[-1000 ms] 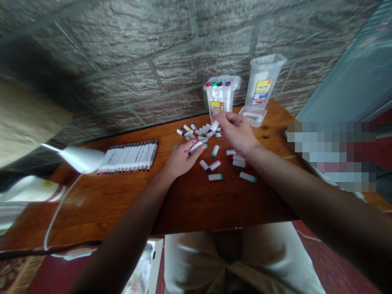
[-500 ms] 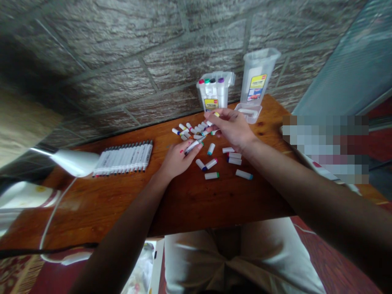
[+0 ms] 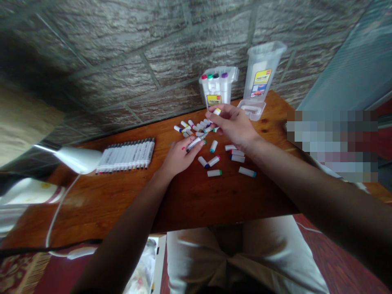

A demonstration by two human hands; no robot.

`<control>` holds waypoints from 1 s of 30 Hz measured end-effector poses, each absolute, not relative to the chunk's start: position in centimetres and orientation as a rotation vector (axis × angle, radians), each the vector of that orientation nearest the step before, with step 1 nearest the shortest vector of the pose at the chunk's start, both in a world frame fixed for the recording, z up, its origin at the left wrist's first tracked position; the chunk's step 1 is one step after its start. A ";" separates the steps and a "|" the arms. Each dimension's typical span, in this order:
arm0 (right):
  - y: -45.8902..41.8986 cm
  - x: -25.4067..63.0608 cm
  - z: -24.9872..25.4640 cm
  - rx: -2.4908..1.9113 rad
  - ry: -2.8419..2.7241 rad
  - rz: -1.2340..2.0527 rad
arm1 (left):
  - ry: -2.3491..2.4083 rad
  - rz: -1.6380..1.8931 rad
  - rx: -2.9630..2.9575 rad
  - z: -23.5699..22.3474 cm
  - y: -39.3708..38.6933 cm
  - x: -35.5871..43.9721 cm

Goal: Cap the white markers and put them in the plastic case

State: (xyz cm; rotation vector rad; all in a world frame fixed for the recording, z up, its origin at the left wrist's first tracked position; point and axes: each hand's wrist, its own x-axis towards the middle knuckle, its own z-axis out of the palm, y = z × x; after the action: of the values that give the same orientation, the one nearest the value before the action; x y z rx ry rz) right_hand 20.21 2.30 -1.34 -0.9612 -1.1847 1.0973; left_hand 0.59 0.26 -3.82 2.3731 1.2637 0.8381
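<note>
White plastic sits in both grips on my feed. The left hand pinches a slim marker between thumb and fingers, its grey tip slanting up toward the right hand. I see red marks on the back of the left hand. The right thumb and fingers are pressed on a yellow-ended cap, raised over the wooden desk, in front of the clear box, where four markers stand with red, green, black and purple tops. Just beyond the left hand I make out a cluster of loose caps. Nearer the desk's front edge, a green-ended cap and a blue-ended cap lie well apart. Off to the left, a row of markers lies side by side. Behind the right hand, a tall clear container stands near the stone wall, a clear lid at its foot.
</note>
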 end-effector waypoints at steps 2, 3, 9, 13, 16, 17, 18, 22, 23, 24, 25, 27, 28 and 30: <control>2.4 20.2 -1.4 -0.964 -1.190 1.109 | 1.268 0.836 2.375 -3.8 0.2 0.6; 2.4 20.1 -1.4 -0.968 -1.194 1.114 | 1.268 0.833 2.377 -3.8 0.2 0.6; 2.2 19.9 -1.2 -0.969 -1.162 1.117 | 1.240 0.840 2.382 -3.6 0.1 0.7; 2.2 20.0 -1.2 -0.975 -1.189 1.083 | 1.235 0.830 2.378 -3.7 0.1 0.7; 2.2 20.1 -1.3 -0.998 -1.194 1.049 | 1.251 0.817 2.378 -3.7 0.1 0.7; 2.3 20.2 -1.3 -1.000 -1.193 1.039 | 1.252 0.816 2.378 -3.6 0.1 0.7; 2.3 20.2 -1.4 -1.000 -1.191 1.031 | 1.250 0.817 2.378 -3.6 0.1 0.7; 2.5 20.2 -1.5 -0.999 -1.190 1.035 | 1.238 0.822 2.371 -3.6 0.1 0.7; 2.5 20.2 -1.6 -0.997 -1.190 1.044 | 1.231 0.826 2.371 -3.6 0.1 0.7; 2.5 20.2 -1.6 -0.994 -1.192 1.056 | 1.223 0.833 2.372 -3.6 0.1 0.7; 2.5 20.2 -1.6 -0.991 -1.194 1.068 | 1.212 0.839 2.373 -3.6 0.1 0.7; 2.5 20.2 -1.5 -0.996 -1.197 1.091 | 1.196 0.849 2.374 -3.7 0.2 0.6; 2.5 20.2 -1.5 -1.003 -1.197 1.099 | 1.193 0.851 2.373 -3.7 0.2 0.6; 2.4 20.1 -1.4 -1.019 -1.196 1.110 | 1.194 0.852 2.373 -3.7 0.2 0.6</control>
State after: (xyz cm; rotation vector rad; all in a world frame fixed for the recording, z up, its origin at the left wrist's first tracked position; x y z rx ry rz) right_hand 20.14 2.43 -1.39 -1.0194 -1.1959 1.1099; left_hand 0.63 0.21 -3.75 2.3727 1.1936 0.8516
